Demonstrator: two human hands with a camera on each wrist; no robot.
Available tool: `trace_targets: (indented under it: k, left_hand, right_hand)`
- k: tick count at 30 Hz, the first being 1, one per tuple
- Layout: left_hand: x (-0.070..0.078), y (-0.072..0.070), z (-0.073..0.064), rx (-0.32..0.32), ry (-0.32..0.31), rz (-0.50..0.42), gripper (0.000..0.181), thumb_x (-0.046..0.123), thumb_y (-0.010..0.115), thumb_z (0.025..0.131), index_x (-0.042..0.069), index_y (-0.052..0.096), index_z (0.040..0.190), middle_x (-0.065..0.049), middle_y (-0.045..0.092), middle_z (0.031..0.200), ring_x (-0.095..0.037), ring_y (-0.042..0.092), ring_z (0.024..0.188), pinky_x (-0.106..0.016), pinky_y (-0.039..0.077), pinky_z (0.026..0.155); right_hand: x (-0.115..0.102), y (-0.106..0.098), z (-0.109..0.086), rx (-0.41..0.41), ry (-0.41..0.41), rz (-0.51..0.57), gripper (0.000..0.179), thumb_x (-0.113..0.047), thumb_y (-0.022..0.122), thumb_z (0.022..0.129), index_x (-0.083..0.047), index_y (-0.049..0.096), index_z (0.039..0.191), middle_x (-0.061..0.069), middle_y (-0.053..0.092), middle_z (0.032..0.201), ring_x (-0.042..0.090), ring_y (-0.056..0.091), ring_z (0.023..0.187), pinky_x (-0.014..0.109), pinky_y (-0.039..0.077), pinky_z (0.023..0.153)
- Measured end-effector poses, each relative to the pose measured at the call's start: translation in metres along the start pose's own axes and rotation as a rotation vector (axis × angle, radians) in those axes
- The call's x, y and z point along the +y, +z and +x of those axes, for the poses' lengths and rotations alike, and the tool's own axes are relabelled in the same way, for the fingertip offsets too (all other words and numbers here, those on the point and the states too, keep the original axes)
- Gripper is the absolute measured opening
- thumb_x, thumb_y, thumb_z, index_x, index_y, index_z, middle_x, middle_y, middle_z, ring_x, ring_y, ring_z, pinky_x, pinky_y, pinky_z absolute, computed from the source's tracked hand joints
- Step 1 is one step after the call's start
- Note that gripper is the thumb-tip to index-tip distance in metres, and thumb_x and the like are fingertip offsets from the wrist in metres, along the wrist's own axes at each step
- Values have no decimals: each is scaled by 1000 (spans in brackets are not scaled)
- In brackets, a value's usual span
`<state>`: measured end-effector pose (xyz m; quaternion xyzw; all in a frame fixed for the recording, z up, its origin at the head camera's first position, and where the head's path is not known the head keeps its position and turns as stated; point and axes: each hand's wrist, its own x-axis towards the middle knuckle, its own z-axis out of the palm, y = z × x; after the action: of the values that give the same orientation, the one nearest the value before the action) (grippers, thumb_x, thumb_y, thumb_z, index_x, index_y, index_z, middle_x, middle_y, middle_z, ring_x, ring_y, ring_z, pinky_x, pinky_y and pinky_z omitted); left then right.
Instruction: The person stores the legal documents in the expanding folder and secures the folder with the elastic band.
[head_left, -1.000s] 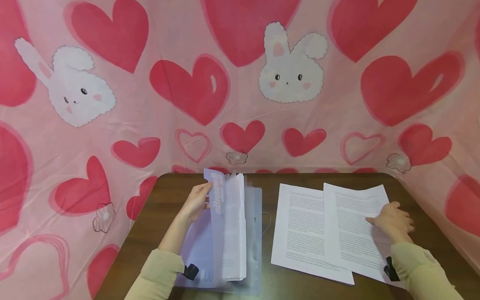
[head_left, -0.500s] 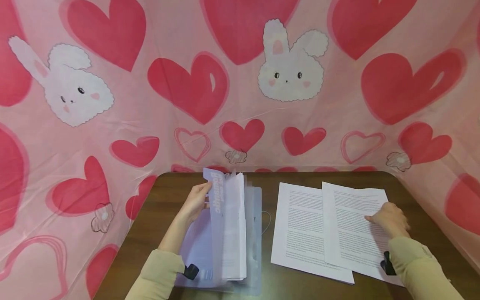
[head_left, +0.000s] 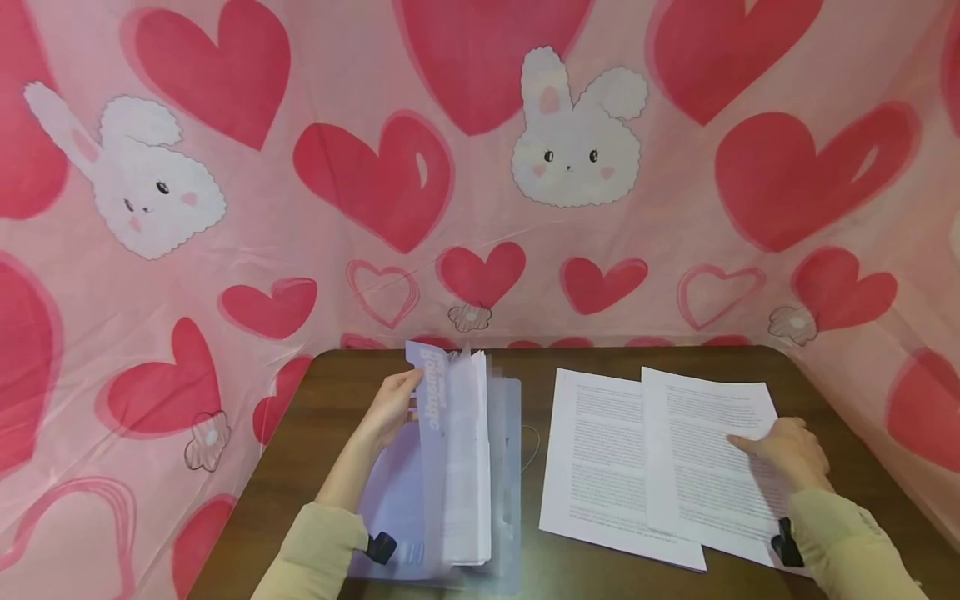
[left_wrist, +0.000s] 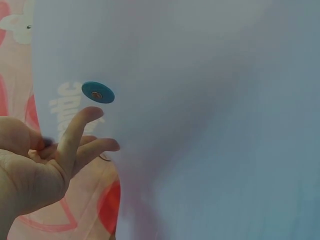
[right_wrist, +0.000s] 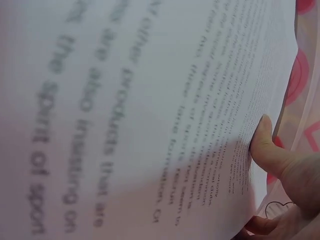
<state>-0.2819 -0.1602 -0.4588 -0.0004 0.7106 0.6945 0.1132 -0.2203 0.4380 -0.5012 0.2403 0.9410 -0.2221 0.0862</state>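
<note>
My left hand [head_left: 393,408] pinches the raised cover edge of a translucent lilac document folder [head_left: 435,517]. In the left wrist view, a round teal button [left_wrist: 97,92] sits on that cover just above my fingers. A thick stack of white papers [head_left: 468,467] stands inside the folder. My right hand [head_left: 791,454] holds the right edge of a printed sheet [head_left: 697,450]. In the right wrist view, the thumb [right_wrist: 270,150] lies on the sheet's printed face, and other fingers are partly hidden at its edge. Another printed sheet [head_left: 596,450] lies partly underneath, to the left.
A brown wooden table [head_left: 600,575] carries everything. A thin white cord loop [head_left: 531,450] sticks out from the folder's right side. Pink cloth with hearts and rabbits [head_left: 577,158] hangs behind and at both sides. Black straps circle both wrists.
My right hand's fingers were spread over the sheet's right edge, then drew in closer to it. The left hand keeps its hold on the folder cover. The view tilts slightly.
</note>
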Motion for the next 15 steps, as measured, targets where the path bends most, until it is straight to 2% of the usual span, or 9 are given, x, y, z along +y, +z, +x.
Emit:
trace_targets:
  k: [4,8,11,15]
  left_hand:
    - [-2,0,0,1,2,1,33,25,41,120,6,60,102,4,59,82,-8,62,70,-21,52,62]
    - [-4,0,0,1,-1,-5,33,24,40,121,3,61,108,4,60,82,-8,63,71,-21,54,62]
    - [-4,2,0,-5,-2,-10,33,24,39,121,3,61,106,4,61,81,-9,64,70,-21,55,62]
    - [-4,3,1,-1,1,-18,33,24,40,120,6,60,101,4,60,81,-9,64,68,-21,55,61]
  right_hand:
    - [2,5,1,25,0,-22,108,-52,86,89,34,32,127,60,48,126,73,56,116,69,57,82]
    - [5,5,-2,21,4,-19,109,-56,86,88,31,33,129,57,49,128,72,56,116,68,56,82]
    - [13,0,-5,0,-36,38,106,-53,87,87,30,36,129,53,51,125,70,56,113,69,53,82]
    - [23,-8,-6,-29,-85,163,89,-35,87,88,30,40,127,50,53,120,61,56,108,68,51,89]
